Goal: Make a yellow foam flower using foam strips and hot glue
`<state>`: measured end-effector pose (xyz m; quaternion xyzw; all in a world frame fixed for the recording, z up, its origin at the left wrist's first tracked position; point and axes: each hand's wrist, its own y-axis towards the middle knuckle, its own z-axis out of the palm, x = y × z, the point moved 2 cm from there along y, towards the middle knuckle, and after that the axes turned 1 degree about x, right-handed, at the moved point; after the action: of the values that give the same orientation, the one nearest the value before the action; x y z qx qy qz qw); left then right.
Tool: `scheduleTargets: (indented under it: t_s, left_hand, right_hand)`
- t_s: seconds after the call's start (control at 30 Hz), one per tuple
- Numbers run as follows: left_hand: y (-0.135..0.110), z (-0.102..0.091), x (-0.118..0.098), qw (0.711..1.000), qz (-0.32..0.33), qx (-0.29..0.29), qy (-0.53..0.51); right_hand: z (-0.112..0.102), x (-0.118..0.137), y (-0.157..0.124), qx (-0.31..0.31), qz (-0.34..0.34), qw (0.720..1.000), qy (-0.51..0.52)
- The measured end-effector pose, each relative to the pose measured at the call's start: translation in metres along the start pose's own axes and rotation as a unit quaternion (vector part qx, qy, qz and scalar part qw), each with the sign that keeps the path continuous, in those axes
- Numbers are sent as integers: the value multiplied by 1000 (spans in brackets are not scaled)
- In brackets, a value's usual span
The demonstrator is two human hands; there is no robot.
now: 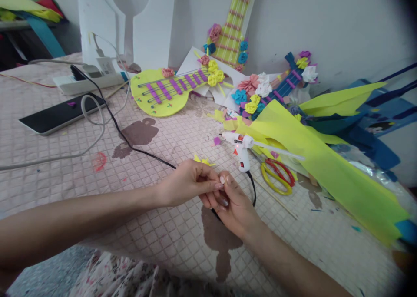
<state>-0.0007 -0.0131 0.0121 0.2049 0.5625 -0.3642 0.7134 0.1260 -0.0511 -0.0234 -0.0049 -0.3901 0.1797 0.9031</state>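
My left hand [192, 182] and my right hand [233, 197] meet above the quilted cloth, fingertips touching in a pinch. Whatever lies between the fingers is too hidden to name. Just behind my left fingers shows a jagged-edged yellow paper piece [203, 160]; whether it is held or lies on the cloth I cannot tell. A white glue gun [241, 151] with a clear glue stick in its back rests beyond my right hand, its small light glowing red. To its right are scissors [276, 177] with yellow and red handles, beside a thin wooden stick [276, 198].
Paper-decorated guitar shapes, one yellow [159, 99] and one blue [286, 88], lie at the back. Yellow-green crepe paper [325, 166] spreads across the right. At left are a power strip [87, 83], a phone [61, 114] and a black cable [146, 152] running behind my hands.
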Motion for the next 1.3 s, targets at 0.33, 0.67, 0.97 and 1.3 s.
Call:
scheduleTargets:
  t_s: [0.33,0.67,0.97,1.3]
  left_hand:
    - [-2,-26,-26,989,66,-103,83]
    - [6,-80,-33,929,151,-233,244]
    - [5,-78,-36,935,97,-221,261]
    - [2,-82,-37,883,27,-138,449]
  right_hand:
    - [-2,51,-7,-74,-177,951,-241]
    - [-39,123,-20,-177,-143,567,-792]
    - [-74,125,-23,-80,-2,446,-891]
    - [-70,123,-25,-108,28,398,-911]
